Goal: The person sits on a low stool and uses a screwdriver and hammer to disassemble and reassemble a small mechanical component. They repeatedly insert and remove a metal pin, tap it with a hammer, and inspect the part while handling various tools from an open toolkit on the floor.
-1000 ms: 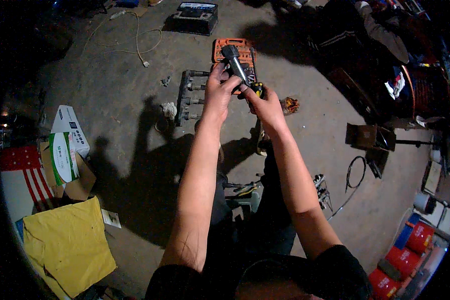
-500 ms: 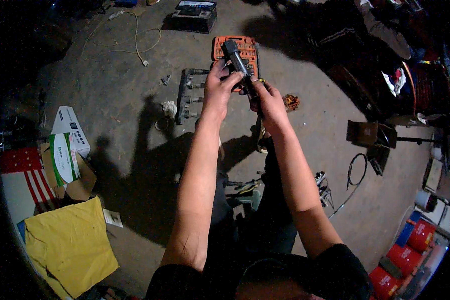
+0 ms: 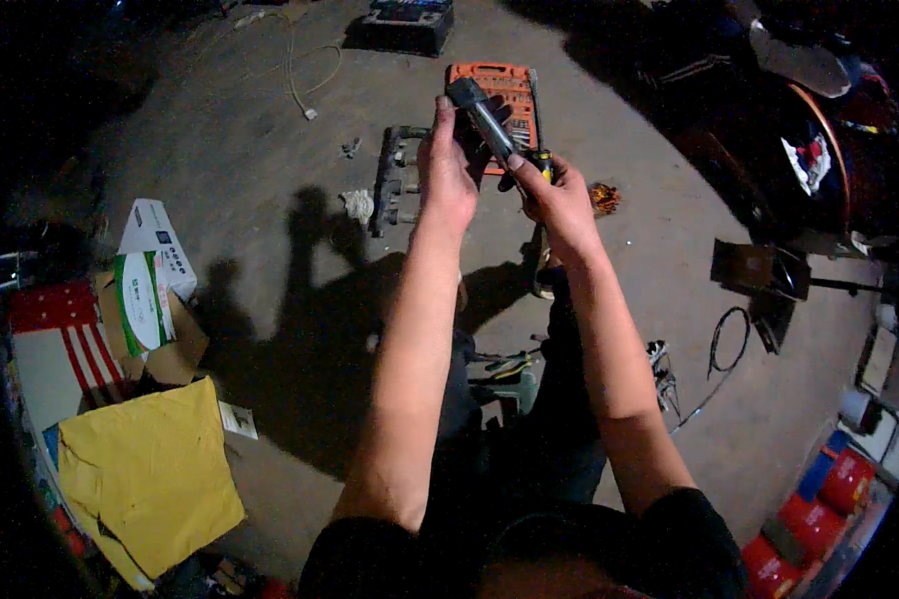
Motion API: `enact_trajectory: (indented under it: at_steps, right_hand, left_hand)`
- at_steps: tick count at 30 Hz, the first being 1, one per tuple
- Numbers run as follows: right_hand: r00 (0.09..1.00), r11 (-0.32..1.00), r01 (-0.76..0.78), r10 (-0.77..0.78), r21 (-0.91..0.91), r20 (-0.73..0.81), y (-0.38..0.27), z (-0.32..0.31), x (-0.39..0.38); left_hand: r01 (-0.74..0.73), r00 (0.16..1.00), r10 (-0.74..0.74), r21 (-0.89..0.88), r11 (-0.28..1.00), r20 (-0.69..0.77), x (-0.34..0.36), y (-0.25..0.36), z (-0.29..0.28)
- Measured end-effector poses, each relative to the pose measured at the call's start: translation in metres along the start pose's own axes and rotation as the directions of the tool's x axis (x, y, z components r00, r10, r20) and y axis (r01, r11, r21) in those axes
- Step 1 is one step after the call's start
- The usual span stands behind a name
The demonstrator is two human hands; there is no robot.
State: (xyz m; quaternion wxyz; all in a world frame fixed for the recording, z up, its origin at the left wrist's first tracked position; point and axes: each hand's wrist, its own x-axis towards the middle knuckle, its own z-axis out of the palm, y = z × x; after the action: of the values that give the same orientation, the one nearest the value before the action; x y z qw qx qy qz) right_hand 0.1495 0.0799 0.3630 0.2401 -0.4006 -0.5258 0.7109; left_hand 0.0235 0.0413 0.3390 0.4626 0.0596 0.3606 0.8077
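Note:
A dark cylindrical part with a blocky head (image 3: pixel 487 125) slants up and left in front of me, its kind unclear. My right hand (image 3: pixel 559 205) is closed round its lower end, thumb along its side. Beside those fingers shows a yellow-and-black handle (image 3: pixel 543 165); I cannot tell whether it is held too. My left hand (image 3: pixel 448 175) stands open, thumb stretched upward, with dark-smudged fingers reaching behind the part. Beyond, on the floor, lies an orange tool case (image 3: pixel 491 72) with small pieces in it. Left of it rests a dark bar with several stubs (image 3: pixel 385 185).
A black battery (image 3: pixel 402 28) stands at the far side, near a pale cord (image 3: pixel 292 70). Boxes (image 3: pixel 158 235) and a yellow sheet (image 3: pixel 155 484) lie at left. On the right are a metal piece (image 3: pixel 759 270), a black cable (image 3: pixel 717 339) and red containers (image 3: pixel 809 519).
My left thumb has lifted off the part and now points up. My right hand still grips its lower end. The whole view has shifted slightly, and more of the yellow-and-black handle shows.

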Motion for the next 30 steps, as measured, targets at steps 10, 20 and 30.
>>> enact_trajectory:
  at_steps: [10, 20, 30]
  right_hand:
    - [0.958, 0.935, -0.261, 0.221, 0.241, 0.181, -0.005, 0.006, -0.015]
    - [0.975, 0.963, -0.151, 0.108, -0.222, -0.195, 0.147, -0.006, 0.07]
    - [0.951, 0.468, -0.206, 0.303, -0.859, -0.063, 0.485, -0.041, 0.006]
  left_hand:
    - [0.025, 1.0, -0.026, -0.079, 0.997, -0.012, 0.008, 0.006, -0.021]
    - [-0.088, 0.885, 0.055, -0.049, 0.995, -0.463, 0.019, 0.013, -0.035]
    - [-0.05, 0.854, -0.001, -0.084, 0.995, -0.521, 0.016, 0.02, -0.041]
